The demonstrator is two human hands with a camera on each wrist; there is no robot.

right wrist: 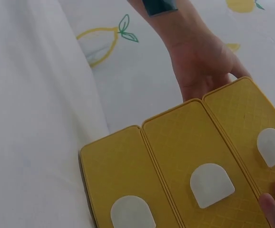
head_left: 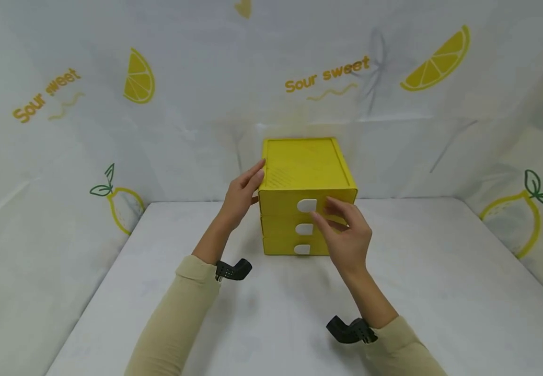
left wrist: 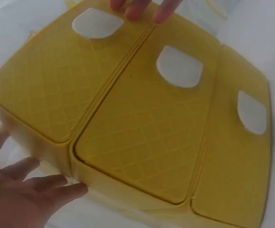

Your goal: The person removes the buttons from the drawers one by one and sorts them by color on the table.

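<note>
A yellow three-drawer box [head_left: 306,162] stands in front of the back wall, its waffle-textured drawer fronts facing me. Each front carries a white rounded tab; the top drawer's tab [head_left: 307,205] shows beside my right fingertips. With extended fingers, my left hand [head_left: 239,197] rests along the box's left side near the top. My right hand [head_left: 348,235] is at the upper drawer fronts, thumb and index apart, just right of the top tab and not around it. The middle tab [left wrist: 180,66] and the bottom tab [left wrist: 251,112] are uncovered in the left wrist view.
A white cloth-covered table [head_left: 280,324] lies under the box. Behind it hangs a white sheet [head_left: 196,94] printed with lemons and lettering. Black wrist cameras sit on the left wrist [head_left: 233,269] and the right wrist [head_left: 351,330].
</note>
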